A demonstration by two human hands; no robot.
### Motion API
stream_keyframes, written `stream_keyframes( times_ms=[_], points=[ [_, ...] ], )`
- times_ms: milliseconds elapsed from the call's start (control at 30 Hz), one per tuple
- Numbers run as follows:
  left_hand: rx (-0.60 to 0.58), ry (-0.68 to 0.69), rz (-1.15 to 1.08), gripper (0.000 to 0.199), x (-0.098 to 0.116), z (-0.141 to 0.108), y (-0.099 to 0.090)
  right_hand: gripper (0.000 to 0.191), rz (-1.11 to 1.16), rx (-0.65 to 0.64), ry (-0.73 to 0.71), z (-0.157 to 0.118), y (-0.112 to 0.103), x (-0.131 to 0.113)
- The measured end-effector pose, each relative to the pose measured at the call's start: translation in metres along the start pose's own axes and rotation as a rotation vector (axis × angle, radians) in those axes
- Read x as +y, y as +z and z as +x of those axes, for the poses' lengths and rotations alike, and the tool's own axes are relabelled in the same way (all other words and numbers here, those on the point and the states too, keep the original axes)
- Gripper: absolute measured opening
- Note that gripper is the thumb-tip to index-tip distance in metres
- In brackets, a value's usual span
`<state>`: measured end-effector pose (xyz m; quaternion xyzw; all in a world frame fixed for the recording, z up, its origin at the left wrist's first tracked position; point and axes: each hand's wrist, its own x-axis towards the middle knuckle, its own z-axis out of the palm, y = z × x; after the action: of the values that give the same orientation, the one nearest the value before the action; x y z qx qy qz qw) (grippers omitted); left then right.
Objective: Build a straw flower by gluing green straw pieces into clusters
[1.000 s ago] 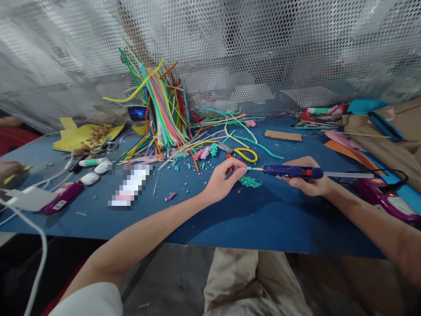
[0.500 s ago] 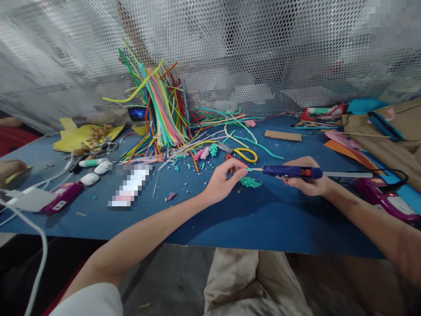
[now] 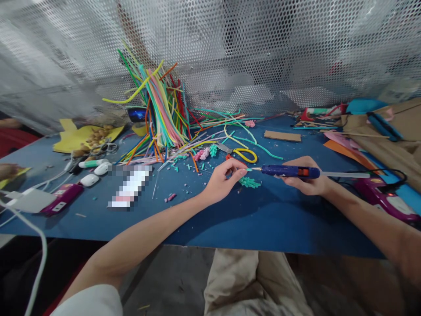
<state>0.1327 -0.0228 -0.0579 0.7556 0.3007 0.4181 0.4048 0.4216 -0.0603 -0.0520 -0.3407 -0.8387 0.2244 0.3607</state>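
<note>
My right hand (image 3: 304,180) is closed around a dark blue glue gun (image 3: 286,171), with a clear glue stick (image 3: 345,174) jutting from its rear. The metal nozzle points left and meets a small turquoise piece (image 3: 249,169). That piece is pinched between the thumb and finger of my left hand (image 3: 225,180). Just below the fingertips lies a turquoise leaf-shaped cluster (image 3: 250,182) of short pipe-cleaner bits on the blue table (image 3: 210,224). Scissors with yellow handles (image 3: 245,155) rest beyond my left hand.
A bundle of colourful pipe cleaners (image 3: 161,109) stands at the back against a perforated metal screen (image 3: 263,52). Purple power strips (image 3: 388,199) sit right and left. A cardboard strip (image 3: 283,136) lies behind the glue gun. Another person's hand (image 3: 9,171) shows at far left.
The glue gun and my right hand have shifted very slightly left. My left hand keeps its pinch, and the person's hand at far left has moved a little.
</note>
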Motion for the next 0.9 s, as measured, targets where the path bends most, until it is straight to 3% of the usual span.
stream_keyframes(
  times_ms=[67,233,400,533,633,733,900],
  points=[
    [-0.004,0.004,0.007,0.029,-0.002,0.000,-0.001,0.030,-0.125,0.023,0.102,0.003,-0.001,-0.002],
    [0.008,0.058,0.054,0.027,-0.004,0.002,-0.003,0.028,-0.722,0.121,0.350,0.009,-0.005,0.014],
    [0.027,0.143,0.196,0.025,-0.004,0.005,-0.006,0.046,-0.925,0.107,0.462,0.006,-0.012,0.040],
    [0.011,0.280,0.454,0.022,-0.005,0.006,-0.011,0.038,-0.851,0.248,0.359,0.012,-0.014,0.025],
    [-0.070,0.426,0.660,0.017,-0.004,0.006,-0.013,0.026,-0.618,0.330,0.195,0.019,-0.007,0.000],
    [-0.133,0.547,0.768,0.017,0.001,0.006,-0.013,0.029,-0.315,0.280,0.146,0.022,0.008,-0.023],
    [-0.168,0.606,0.801,0.021,0.006,0.005,-0.009,0.028,-0.082,0.095,0.191,0.022,0.030,-0.035]
  ],
)
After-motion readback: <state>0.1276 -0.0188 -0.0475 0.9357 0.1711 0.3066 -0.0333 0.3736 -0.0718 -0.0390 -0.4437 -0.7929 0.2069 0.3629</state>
